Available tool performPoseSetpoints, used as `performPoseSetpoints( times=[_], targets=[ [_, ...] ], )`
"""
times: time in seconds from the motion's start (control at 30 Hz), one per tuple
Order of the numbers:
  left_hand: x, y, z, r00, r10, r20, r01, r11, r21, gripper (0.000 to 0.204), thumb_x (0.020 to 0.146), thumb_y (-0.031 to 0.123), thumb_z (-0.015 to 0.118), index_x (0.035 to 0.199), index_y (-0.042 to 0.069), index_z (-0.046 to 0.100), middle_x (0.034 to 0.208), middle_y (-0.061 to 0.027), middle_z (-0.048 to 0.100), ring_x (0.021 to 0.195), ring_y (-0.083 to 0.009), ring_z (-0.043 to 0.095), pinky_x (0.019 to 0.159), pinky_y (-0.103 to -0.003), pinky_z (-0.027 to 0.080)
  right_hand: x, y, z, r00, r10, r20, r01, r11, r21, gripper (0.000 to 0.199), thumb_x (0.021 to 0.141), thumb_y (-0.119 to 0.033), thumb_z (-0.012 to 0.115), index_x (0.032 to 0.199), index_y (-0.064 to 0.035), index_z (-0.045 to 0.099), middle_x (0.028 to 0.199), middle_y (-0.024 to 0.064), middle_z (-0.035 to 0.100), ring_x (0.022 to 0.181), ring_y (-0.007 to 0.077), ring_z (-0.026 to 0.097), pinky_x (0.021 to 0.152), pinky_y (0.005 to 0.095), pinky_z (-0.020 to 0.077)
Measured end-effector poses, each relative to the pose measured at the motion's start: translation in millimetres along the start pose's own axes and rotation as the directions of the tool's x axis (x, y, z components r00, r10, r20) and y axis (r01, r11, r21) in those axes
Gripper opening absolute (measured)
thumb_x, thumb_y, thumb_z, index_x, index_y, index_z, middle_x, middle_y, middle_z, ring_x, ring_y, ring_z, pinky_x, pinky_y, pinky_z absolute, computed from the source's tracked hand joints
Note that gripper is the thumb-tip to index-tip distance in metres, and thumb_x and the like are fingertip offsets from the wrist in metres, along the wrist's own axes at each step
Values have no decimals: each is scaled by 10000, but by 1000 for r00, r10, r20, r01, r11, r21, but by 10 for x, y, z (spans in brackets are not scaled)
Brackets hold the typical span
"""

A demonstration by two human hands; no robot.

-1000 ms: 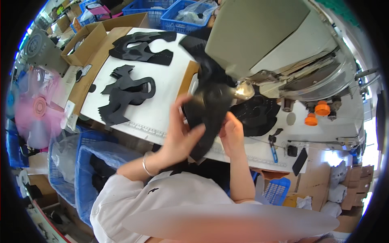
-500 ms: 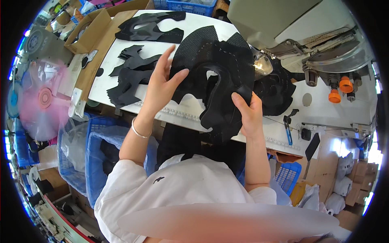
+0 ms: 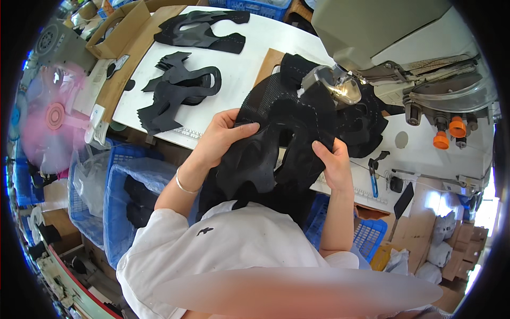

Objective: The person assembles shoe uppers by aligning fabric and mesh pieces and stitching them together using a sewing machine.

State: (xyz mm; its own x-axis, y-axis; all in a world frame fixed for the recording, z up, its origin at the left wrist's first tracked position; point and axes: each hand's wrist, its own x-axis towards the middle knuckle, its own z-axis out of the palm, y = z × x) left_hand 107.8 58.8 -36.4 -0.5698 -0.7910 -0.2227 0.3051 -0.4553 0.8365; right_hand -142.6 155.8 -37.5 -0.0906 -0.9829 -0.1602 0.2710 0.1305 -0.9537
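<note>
A black shoe upper [image 3: 255, 159] with a mesh part and light dashed markings is stretched between my hands over the table's front edge. My left hand [image 3: 222, 135] pinches its left edge, thumb on top. On the other edge my right hand [image 3: 336, 162] grips it, thumb on top and fingers underneath. The far part of the upper reaches the sewing machine's lit head [image 3: 345, 87], which hides some of it. More black upper parts [image 3: 364, 125] lie right of the head.
Stacked black cut pieces [image 3: 175, 95] and a further black piece [image 3: 199, 34] lie on the white table [image 3: 239, 69]. Blue-handled snips [image 3: 374, 183] rest at right. Lined blue baskets [image 3: 114, 212] stand below left, beside a pink fan [image 3: 54, 116]. The machine body [image 3: 382, 32] overhangs the back right.
My left hand, earlier open and off the material, has come nearer and closed on the upper's left edge. The upper has shifted toward my body and spread out flatter.
</note>
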Motion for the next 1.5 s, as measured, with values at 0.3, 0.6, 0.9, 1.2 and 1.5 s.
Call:
performPoseSetpoints(
  times=[0.3,0.6,0.9,1.2,1.5],
  targets=[
    [-6,-25,42,999,37,-1,-37,999,-8,212,882,43,651,1080,-34,656,950,-62,706,790,-89,658,719,-228,542,71,-13,36,999,20,27,-23,995,96,211,889,-103,668,1056,24,651,948,63,691,822,111,652,766,256,531],
    [33,20,30,1000,-17,17,14,980,197,221,894,142,684,1038,-24,666,919,-58,703,761,-101,658,698,-242,540,57,50,101,999,33,10,-34,997,71,193,879,-80,674,1049,10,662,962,58,693,849,109,647,782,255,521],
    [94,-22,25,994,-108,-27,106,991,-76,227,942,215,633,995,-4,667,879,-50,701,723,-97,660,623,-230,535,50,118,78,1000,5,29,-10,986,164,171,918,-143,659,1016,-3,665,931,38,685,823,94,636,744,240,512],
    [-8,149,72,986,-168,-13,164,976,-142,247,950,171,605,1067,-45,625,954,-94,698,772,-132,675,710,-254,555,91,156,102,995,77,62,-92,944,317,230,928,-69,588,1141,19,600,1048,95,676,893,179,673,800,312,559],
    [772,1580,-945,865,367,-342,-428,896,-122,197,933,141,568,1068,3,602,990,-115,670,790,-213,675,737,-375,573,-6,50,-33,996,-81,33,82,996,-25,349,966,-80,501,1289,43,544,1152,156,654,994,182,604,889,325,477]
  ],
)
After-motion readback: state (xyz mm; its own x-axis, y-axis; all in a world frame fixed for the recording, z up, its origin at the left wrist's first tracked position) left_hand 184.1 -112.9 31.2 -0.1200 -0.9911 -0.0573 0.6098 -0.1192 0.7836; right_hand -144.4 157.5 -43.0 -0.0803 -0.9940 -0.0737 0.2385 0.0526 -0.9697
